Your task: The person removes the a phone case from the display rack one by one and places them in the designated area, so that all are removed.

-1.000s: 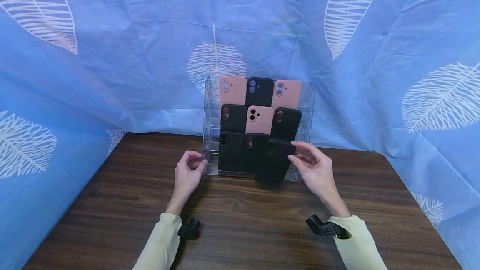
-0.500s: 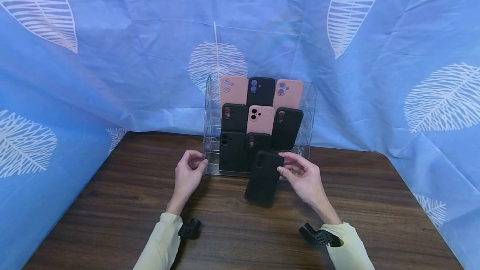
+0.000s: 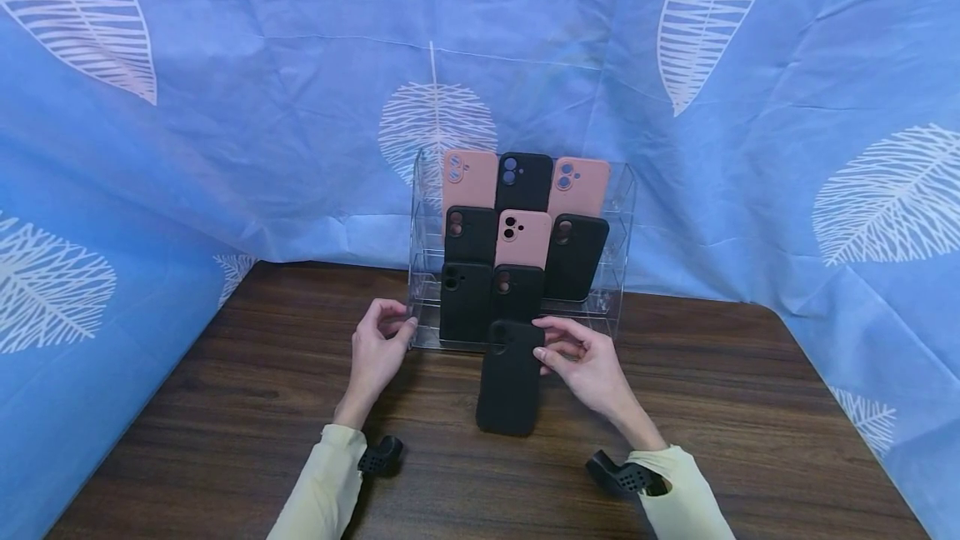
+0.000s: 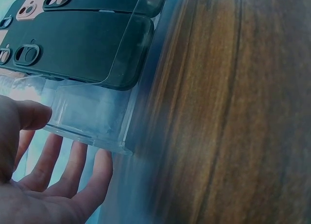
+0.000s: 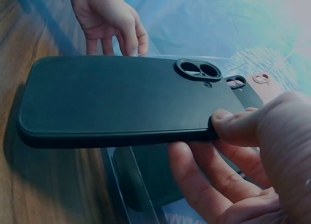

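My right hand [image 3: 581,365] pinches a black phone case [image 3: 510,382] by its right edge near the camera cutout. The case is in front of a clear acrylic display stand [image 3: 618,273], low over the table. In the right wrist view, the thumb [image 5: 235,127] lies on the case's back and the fingers are beneath its edge. My left hand [image 3: 380,348] holds the stand's left side; in the left wrist view, its thumb [image 4: 34,114] and fingertips are at the clear side wall [image 4: 92,139]. Pink and black cases fill the stand's tiers, including a lower-left black case [image 3: 465,307].
The stand sits at the back of a dark wooden table [image 3: 247,407], close to a blue cloth [image 3: 300,107] with white leaf prints. The stand's bottom tier has a bare slot at the right. Black wrist mounts [image 3: 626,473] jut inward from both sleeves.
My right hand has drawn the black case out of the stand's lower right, moving it left and toward me and turning it more upright. The left hand stays at the stand's side.
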The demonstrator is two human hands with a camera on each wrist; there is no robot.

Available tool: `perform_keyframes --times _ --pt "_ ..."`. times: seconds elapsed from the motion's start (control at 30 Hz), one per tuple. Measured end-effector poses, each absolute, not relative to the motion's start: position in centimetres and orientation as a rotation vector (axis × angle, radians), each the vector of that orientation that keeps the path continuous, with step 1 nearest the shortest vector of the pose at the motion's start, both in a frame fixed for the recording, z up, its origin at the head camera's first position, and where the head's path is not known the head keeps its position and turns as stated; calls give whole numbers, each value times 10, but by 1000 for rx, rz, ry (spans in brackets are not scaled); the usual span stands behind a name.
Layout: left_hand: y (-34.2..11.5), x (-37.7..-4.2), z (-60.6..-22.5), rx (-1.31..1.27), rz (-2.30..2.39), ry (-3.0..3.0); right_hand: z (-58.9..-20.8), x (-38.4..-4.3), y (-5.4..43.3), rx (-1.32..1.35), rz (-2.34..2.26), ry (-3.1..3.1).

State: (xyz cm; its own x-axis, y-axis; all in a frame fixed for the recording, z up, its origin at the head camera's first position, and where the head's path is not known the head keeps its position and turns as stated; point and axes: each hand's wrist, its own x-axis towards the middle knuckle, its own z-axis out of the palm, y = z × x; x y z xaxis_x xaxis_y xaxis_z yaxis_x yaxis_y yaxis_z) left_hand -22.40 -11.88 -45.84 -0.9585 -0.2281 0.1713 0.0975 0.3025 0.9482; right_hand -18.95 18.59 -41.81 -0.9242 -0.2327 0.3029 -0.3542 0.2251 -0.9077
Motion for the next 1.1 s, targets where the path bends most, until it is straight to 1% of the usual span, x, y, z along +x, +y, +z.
perform_keyframes --times 0.37,0.77,0.93,1.1 --pt "-119 -223 -459 115 -1700 -2311 -427 -191 169 577 1852 -2459" --pt "-119 -224 -460 102 -1704 -2286 -442 -197 148 565 1555 -2546" --pt "-119 -223 -460 92 -1705 -2281 -447 -198 141 536 1506 -2608" --pt "-119 -223 -460 101 -1714 -2281 -453 -198 136 564 1519 -2626"
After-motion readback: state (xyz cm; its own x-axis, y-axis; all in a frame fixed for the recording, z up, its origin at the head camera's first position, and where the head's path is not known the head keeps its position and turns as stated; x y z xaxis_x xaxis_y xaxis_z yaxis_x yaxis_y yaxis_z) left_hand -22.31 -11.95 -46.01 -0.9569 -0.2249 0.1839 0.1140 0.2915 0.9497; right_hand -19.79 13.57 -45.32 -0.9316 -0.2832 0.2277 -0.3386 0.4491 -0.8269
